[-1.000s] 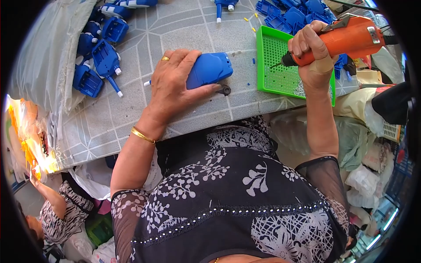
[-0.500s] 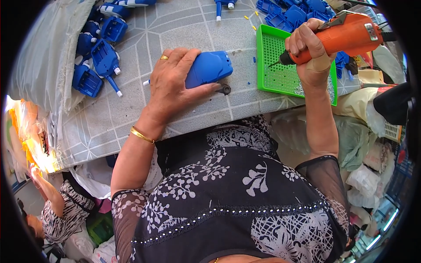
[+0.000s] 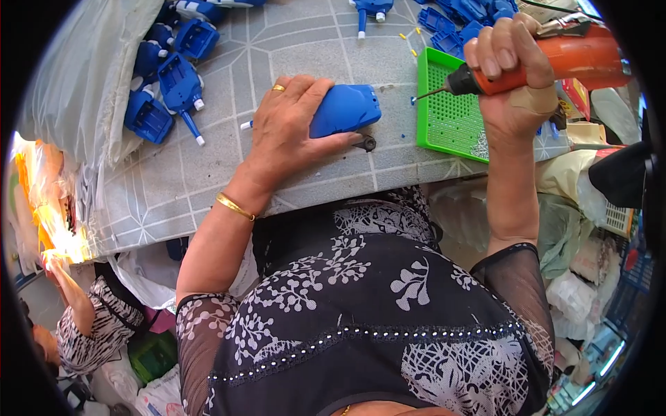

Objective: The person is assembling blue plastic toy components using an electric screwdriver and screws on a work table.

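My left hand (image 3: 288, 125) lies closed over a blue plastic housing (image 3: 350, 111) on the table, its thumb along the near side. A white tip (image 3: 246, 125) pokes out beyond the fingers. By the thumb end sits a small dark ring-ended part (image 3: 368, 143); its other end is hidden. My right hand (image 3: 517, 76) grips an orange electric screwdriver (image 3: 583, 59) above a green perforated tray (image 3: 444, 118). Its thin bit points left, past the tray's left rim. A tiny blue piece shows at the bit's tip; whether a screw is on it I cannot tell.
Small silvery screws (image 3: 480, 144) are heaped in the tray's near right corner. Several blue housings with white tips (image 3: 179, 83) lie at the left beside a plastic sheet (image 3: 76, 83). More blue parts (image 3: 444, 24) are piled behind the tray. Another person (image 3: 90, 319) is at the lower left.
My right hand has lifted the screwdriver from low over the tray, and its bit now reaches past the left rim. My left hand still holds the housing; the whole view has shifted slightly.
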`<state>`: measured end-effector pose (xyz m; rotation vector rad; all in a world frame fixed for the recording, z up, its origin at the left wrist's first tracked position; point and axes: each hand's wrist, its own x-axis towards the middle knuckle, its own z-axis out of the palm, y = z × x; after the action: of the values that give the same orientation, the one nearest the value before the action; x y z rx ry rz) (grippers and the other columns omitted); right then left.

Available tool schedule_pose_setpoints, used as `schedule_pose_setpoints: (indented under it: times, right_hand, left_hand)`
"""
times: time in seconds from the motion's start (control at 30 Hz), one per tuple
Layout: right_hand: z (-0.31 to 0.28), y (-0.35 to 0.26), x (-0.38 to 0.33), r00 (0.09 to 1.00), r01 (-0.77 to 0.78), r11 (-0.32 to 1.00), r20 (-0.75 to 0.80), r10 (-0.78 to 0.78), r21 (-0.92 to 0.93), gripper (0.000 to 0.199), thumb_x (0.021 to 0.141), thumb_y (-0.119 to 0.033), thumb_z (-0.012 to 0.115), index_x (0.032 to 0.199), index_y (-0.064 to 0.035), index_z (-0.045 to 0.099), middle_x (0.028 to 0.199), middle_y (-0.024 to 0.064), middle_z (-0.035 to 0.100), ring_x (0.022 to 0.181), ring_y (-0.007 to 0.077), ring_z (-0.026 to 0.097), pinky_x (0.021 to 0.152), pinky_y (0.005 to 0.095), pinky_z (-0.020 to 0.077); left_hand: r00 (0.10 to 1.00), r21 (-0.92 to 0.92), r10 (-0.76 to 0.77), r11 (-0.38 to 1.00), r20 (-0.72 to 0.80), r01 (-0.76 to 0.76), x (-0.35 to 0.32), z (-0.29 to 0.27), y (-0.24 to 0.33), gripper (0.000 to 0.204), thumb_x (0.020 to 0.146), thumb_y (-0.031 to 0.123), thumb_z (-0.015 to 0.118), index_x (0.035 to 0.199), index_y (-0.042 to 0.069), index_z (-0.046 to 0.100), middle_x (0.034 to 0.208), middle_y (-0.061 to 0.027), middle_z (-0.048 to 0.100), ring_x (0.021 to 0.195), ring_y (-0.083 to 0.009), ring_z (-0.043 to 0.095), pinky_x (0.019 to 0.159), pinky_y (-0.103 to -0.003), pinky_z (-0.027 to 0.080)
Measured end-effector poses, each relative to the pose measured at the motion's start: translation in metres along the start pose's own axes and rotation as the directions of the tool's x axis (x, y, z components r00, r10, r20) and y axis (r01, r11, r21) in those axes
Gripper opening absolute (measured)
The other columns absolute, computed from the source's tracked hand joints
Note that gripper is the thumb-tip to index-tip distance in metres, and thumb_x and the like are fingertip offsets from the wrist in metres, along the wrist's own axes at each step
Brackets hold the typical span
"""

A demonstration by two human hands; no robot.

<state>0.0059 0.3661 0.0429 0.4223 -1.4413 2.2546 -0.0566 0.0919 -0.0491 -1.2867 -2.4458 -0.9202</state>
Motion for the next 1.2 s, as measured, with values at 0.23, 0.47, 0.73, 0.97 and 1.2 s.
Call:
schedule_pose_setpoints:
  times: [0.23, 0.47, 0.73, 0.97, 1.2]
  right_hand:
    - [0.048, 0.036, 0.001, 0.963, -0.053, 0.999, -0.265, 0.051, 0.001, 0.014, 0.095, -0.009, 0.067, 0.100, -0.0107, 0.054, 0.063, -0.0004, 0.048, 0.050, 0.0144, 0.049, 0.054, 0.0329, 0.0466]
    - [0.050, 0.043, 0.001, 0.961, -0.083, 0.996, -0.263, 0.089, 0.032, 0.014, 0.095, -0.009, 0.067, 0.099, -0.0113, 0.054, 0.065, 0.0001, 0.050, 0.051, 0.0151, 0.051, 0.055, 0.0328, 0.0475]
    - [0.050, 0.050, -0.002, 0.970, -0.053, 0.999, -0.235, 0.052, 0.002, 0.017, 0.094, -0.009, 0.068, 0.098, -0.0110, 0.052, 0.065, 0.0006, 0.050, 0.051, 0.0153, 0.051, 0.055, 0.0324, 0.0473]
    - [0.020, 0.055, -0.004, 1.000, -0.006, 0.998, 0.004, 0.007, -0.066, 0.015, 0.096, -0.014, 0.068, 0.092, -0.0122, 0.054, 0.071, -0.0020, 0.050, 0.061, 0.0121, 0.052, 0.067, 0.0339, 0.0449]
    - [0.045, 0.061, -0.010, 0.982, -0.092, 0.995, -0.167, 0.086, -0.028, 0.021, 0.093, -0.008, 0.070, 0.094, -0.0097, 0.049, 0.065, 0.0020, 0.050, 0.051, 0.0148, 0.050, 0.054, 0.0306, 0.0462]
  left_hand:
    - [1.000, 0.002, 0.012, 1.000, -0.013, -0.012, -0.002, 0.002, -0.002, 0.069, 0.071, 0.046, 0.088, 0.121, 0.003, 0.068, 0.113, -0.0138, 0.066, 0.104, -0.0340, 0.062, 0.093, -0.045, 0.050]
    - [1.000, -0.005, 0.018, 1.000, -0.019, -0.018, -0.001, -0.001, -0.003, 0.069, 0.071, 0.045, 0.088, 0.121, 0.003, 0.068, 0.112, -0.0139, 0.067, 0.103, -0.0337, 0.062, 0.091, -0.045, 0.051]
    - [1.000, -0.005, 0.019, 1.000, -0.022, -0.019, -0.002, 0.000, -0.005, 0.069, 0.070, 0.046, 0.088, 0.121, 0.002, 0.068, 0.112, -0.0134, 0.066, 0.101, -0.0332, 0.061, 0.090, -0.044, 0.051]
    - [0.999, 0.013, 0.035, 0.999, -0.016, -0.035, 0.000, 0.001, 0.000, 0.069, 0.071, 0.045, 0.088, 0.121, 0.002, 0.068, 0.112, -0.0132, 0.066, 0.102, -0.0328, 0.062, 0.090, -0.044, 0.051]
    - [0.999, 0.057, 0.042, 0.997, 0.011, -0.043, 0.000, 0.002, -0.002, 0.071, 0.071, 0.047, 0.087, 0.123, 0.003, 0.066, 0.111, -0.0128, 0.065, 0.101, -0.0325, 0.062, 0.089, -0.044, 0.051]
